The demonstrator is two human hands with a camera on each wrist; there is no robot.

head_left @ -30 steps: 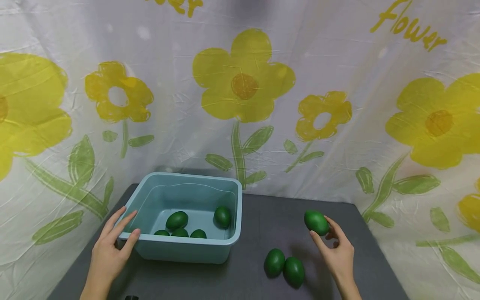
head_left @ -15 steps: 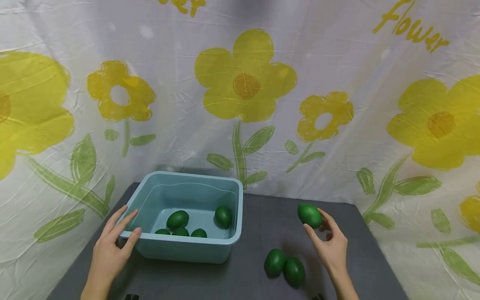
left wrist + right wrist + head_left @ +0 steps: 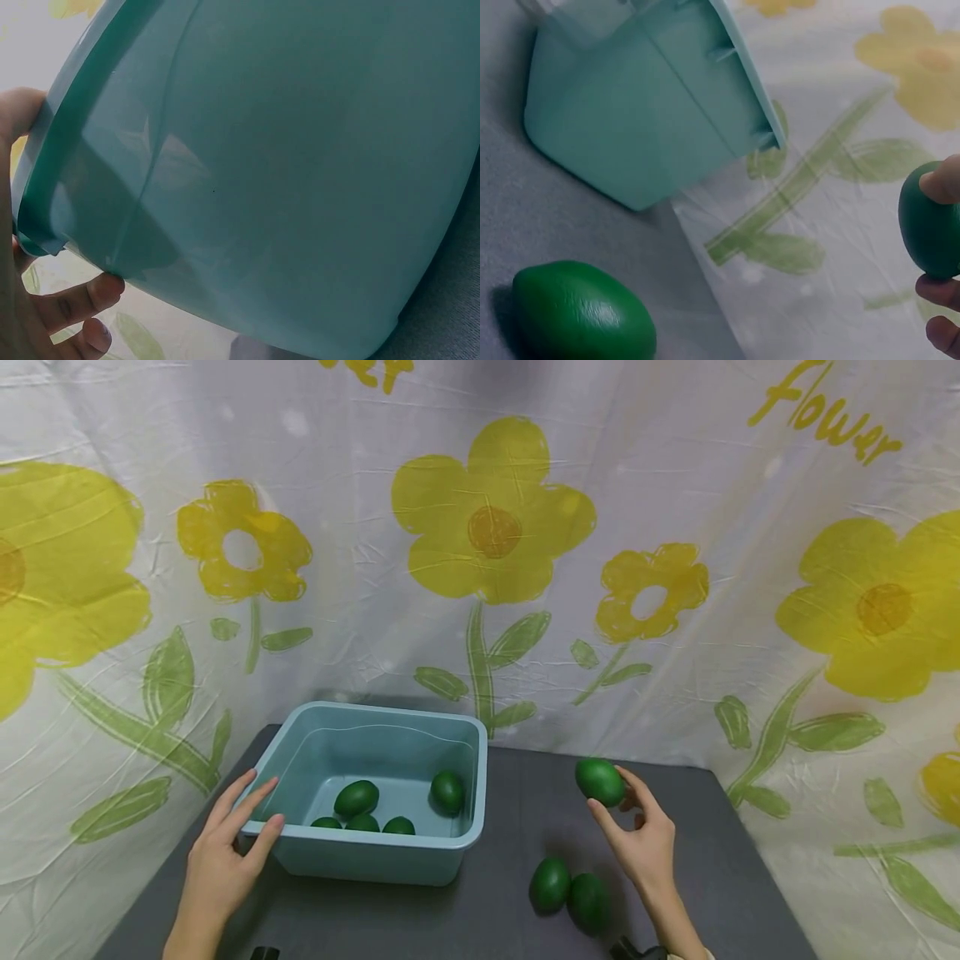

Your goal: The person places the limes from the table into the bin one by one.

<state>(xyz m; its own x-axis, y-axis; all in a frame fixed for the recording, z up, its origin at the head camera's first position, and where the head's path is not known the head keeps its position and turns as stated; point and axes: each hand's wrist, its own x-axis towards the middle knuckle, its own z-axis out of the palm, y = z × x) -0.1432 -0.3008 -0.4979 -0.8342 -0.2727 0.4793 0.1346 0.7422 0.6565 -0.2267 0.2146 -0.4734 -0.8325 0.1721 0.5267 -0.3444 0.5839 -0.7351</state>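
Note:
My right hand (image 3: 647,839) pinches a green lime (image 3: 600,782) between thumb and fingers, raised over the table to the right of a pale blue plastic tub (image 3: 360,860). In the right wrist view the held lime (image 3: 928,221) shows at the right edge. Two more limes, a left one (image 3: 550,885) and a right one (image 3: 588,903), lie side by side below that hand. My left hand (image 3: 221,860) holds the tub's front left corner. In the left wrist view its thumb lies on the rim and its fingers (image 3: 79,304) are at the side wall. Several limes (image 3: 357,798) lie inside.
The dark grey table (image 3: 510,827) carries the tub and the loose limes. A white curtain (image 3: 360,643) printed with yellow flowers hangs behind and along both sides. A black wrist strap (image 3: 637,950) shows at the bottom.
My right hand has carried its lime leftward and slightly up, towards the tub. The left hand keeps its place at the tub's corner, and the two loose limes lie as before.

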